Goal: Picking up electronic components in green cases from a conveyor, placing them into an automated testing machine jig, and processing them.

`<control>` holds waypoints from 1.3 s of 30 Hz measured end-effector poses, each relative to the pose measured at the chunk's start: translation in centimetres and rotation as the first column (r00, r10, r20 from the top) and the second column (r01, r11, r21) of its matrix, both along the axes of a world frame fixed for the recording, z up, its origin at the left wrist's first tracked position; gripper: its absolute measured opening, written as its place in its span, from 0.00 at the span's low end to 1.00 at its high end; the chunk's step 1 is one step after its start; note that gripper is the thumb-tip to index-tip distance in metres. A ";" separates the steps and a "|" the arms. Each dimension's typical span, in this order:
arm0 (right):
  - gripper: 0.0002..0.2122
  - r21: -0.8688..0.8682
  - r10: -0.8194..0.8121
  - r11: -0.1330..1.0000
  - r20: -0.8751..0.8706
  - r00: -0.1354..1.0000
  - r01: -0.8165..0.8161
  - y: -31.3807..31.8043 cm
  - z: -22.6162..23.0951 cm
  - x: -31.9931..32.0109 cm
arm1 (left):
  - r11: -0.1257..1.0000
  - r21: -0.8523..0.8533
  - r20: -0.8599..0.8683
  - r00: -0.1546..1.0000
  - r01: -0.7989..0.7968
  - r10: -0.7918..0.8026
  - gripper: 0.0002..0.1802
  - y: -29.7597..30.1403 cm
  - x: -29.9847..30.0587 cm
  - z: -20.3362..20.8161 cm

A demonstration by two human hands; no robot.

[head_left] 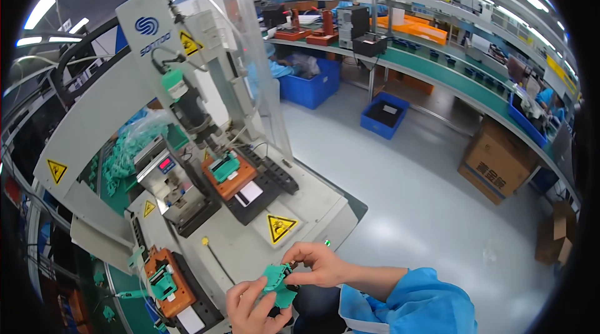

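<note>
Head view. Landmark: the machine (pixel 319 208). I see the worker at its near edge, both hands together just in front of the base.

Left hand (pixel 251 309): fingers curled, gripping a green part (pixel 274 273) from below and the left. Right hand (pixel 320 266): thumb and fingers pinched on the same part's upper right side, at a small dark piece (pixel 288 273); whether that piece is fixed to it, I cannot tell. Green part is held up off the machine, between the hands. Blue sleeve (pixel 431 303) on the right arm.

On the machine's base: an orange fixture (pixel 242 179) with a green piece (pixel 224 168) seated in it, under the driver head (pixel 190 109). Beside that, a metal box (pixel 178 189) with a red display. At the machine's near left: a second orange fixture (pixel 182 299), also with a green piece on it. Behind the machine's left side: a heap of green pieces (pixel 128 158).

Beyond the machine, to its right: a large blue tote (pixel 312 91), a smaller blue bin (pixel 377 126) on the floor, a long bench (pixel 431 71) and, farther right, a carton (pixel 494 159).
</note>
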State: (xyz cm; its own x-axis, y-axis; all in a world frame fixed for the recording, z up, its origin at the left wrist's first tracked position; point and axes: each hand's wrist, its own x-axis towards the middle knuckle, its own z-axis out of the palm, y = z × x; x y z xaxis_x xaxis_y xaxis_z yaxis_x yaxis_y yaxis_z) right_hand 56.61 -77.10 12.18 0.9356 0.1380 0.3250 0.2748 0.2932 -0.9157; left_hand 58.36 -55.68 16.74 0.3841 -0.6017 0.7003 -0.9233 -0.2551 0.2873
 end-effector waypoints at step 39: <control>0.09 0.084 -0.578 0.809 -0.066 0.813 0.582 -16.4 -3.2 -4.1 | 0.901 0.115 -0.394 0.814 -0.418 0.427 0.24 -9.5 8.4 0.8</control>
